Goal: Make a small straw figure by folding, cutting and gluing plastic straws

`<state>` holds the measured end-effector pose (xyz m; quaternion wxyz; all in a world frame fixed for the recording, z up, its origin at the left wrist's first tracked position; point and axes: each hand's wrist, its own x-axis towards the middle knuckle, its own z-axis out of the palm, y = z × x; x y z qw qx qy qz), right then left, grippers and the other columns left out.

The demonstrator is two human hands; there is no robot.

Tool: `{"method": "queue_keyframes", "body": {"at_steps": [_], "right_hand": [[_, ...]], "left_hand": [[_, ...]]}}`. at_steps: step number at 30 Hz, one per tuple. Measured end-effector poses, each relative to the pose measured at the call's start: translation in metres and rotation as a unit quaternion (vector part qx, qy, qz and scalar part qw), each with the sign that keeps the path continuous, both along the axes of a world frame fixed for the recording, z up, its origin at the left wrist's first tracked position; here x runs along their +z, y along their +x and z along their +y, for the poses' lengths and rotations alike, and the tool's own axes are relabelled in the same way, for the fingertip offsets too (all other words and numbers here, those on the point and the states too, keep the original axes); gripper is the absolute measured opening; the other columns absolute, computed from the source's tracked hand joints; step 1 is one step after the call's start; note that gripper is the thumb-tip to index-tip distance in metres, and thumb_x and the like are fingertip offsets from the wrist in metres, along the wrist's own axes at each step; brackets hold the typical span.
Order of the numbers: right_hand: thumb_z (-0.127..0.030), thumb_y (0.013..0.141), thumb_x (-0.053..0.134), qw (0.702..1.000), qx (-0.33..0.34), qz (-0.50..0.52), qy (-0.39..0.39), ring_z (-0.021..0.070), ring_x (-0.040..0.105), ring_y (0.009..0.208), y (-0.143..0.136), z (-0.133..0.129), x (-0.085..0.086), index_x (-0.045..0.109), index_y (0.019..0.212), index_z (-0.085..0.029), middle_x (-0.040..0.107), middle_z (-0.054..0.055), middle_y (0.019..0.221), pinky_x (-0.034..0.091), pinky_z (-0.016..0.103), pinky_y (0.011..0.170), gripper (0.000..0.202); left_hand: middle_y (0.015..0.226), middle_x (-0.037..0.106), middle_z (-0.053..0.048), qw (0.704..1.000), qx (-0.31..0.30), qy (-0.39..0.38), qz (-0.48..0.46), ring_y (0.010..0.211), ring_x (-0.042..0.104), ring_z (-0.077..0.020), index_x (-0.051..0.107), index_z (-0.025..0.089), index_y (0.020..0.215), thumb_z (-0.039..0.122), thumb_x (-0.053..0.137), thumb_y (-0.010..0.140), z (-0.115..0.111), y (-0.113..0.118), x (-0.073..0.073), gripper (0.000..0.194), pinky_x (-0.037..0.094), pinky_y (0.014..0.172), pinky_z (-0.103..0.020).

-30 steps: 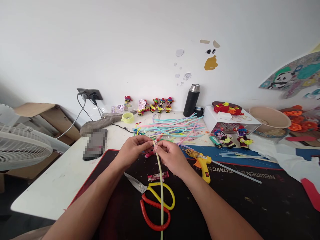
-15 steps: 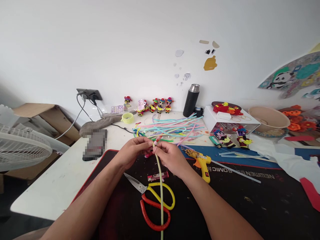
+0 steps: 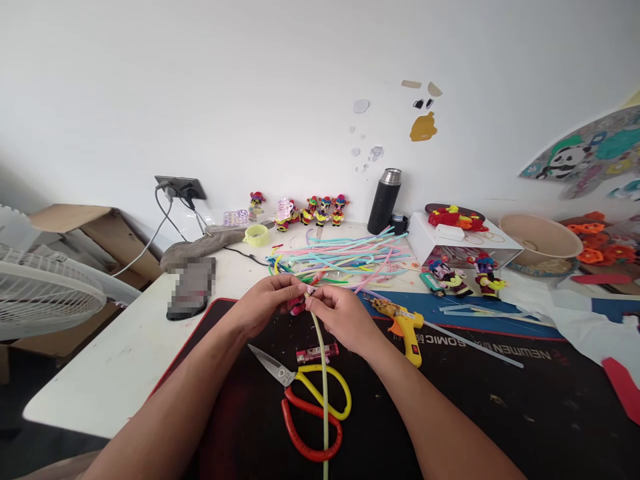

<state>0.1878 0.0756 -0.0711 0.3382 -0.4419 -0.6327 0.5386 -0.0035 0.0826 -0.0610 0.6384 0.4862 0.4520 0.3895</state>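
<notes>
My left hand (image 3: 273,299) and my right hand (image 3: 340,312) meet above the black mat, both with fingers pinched together. Between the fingertips is the upper end of a pale yellow-green pipe cleaner (image 3: 321,360), which hangs down past the bottom edge of the view. A small pink and white bit shows at the fingertips, its shape mostly hidden. Red-pink pieces (image 3: 297,307) peek out beneath my left fingers. Scissors (image 3: 313,400) with one yellow and one red handle lie under the strand, beside a pink lighter (image 3: 317,352).
A yellow glue gun (image 3: 406,327) with a glue stick lies right of my right hand. Behind are many coloured pipe cleaners (image 3: 345,257), several small figures (image 3: 323,210) and a black thermos (image 3: 385,203). A fan (image 3: 43,293) stands at the left; a white box (image 3: 465,240) sits at the right.
The view has shifted very slightly. Both hands stay pinched at the same place on the pipe cleaner, with only small finger movement.
</notes>
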Motion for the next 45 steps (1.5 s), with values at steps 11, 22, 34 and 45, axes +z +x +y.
{"method": "queue_keyframes", "body": {"at_steps": [11, 22, 34, 45], "right_hand": [[-0.042, 0.093, 0.063, 1.000, -0.002, 0.019, -0.006, 0.0104, 0.042, 0.052, 0.0006, 0.0013, -0.0010, 0.063, 0.083, -0.020, 0.053, -0.004, 0.064, 0.031, 0.024, 0.049, 0.025], [-0.039, 0.091, 0.064, 0.999, -0.009, 0.039, -0.008, 0.0110, 0.044, 0.054, 0.0001, 0.0020, -0.0006, 0.062, 0.084, -0.020, 0.057, -0.004, 0.067, 0.034, 0.024, 0.051, 0.021], [-0.039, 0.092, 0.064, 1.000, -0.002, 0.024, -0.008, 0.0108, 0.044, 0.055, 0.0019, 0.0024, -0.0031, 0.061, 0.082, -0.021, 0.056, -0.004, 0.066, 0.033, 0.024, 0.051, 0.020], [-0.043, 0.093, 0.064, 1.000, -0.015, 0.024, -0.004, 0.0109, 0.040, 0.054, 0.0027, 0.0022, -0.0010, 0.063, 0.085, -0.020, 0.053, -0.005, 0.064, 0.030, 0.024, 0.049, 0.024]], "left_hand": [[0.071, 0.065, -0.003, 0.995, 0.021, -0.041, -0.090, 0.063, 0.056, -0.0116, 0.071, 0.014, 0.079, 0.035, 0.089, 0.071, -0.0006, 0.0025, -0.0008, 0.029, 0.042, 0.059, -0.022], [0.072, 0.064, -0.002, 0.997, 0.015, -0.024, -0.065, 0.065, 0.055, -0.0125, 0.070, 0.014, 0.081, 0.042, 0.089, 0.073, -0.0018, 0.0054, -0.0011, 0.034, 0.043, 0.060, -0.024], [0.075, 0.066, -0.003, 1.000, -0.014, 0.019, -0.001, 0.067, 0.053, -0.0124, 0.076, 0.015, 0.085, 0.041, 0.088, 0.075, 0.0000, -0.0010, -0.0003, 0.030, 0.042, 0.065, -0.026], [0.070, 0.067, -0.003, 0.999, 0.045, 0.017, -0.001, 0.062, 0.054, -0.0120, 0.076, 0.015, 0.078, 0.039, 0.091, 0.068, 0.0009, -0.0002, 0.0008, 0.030, 0.041, 0.060, -0.026]]}}
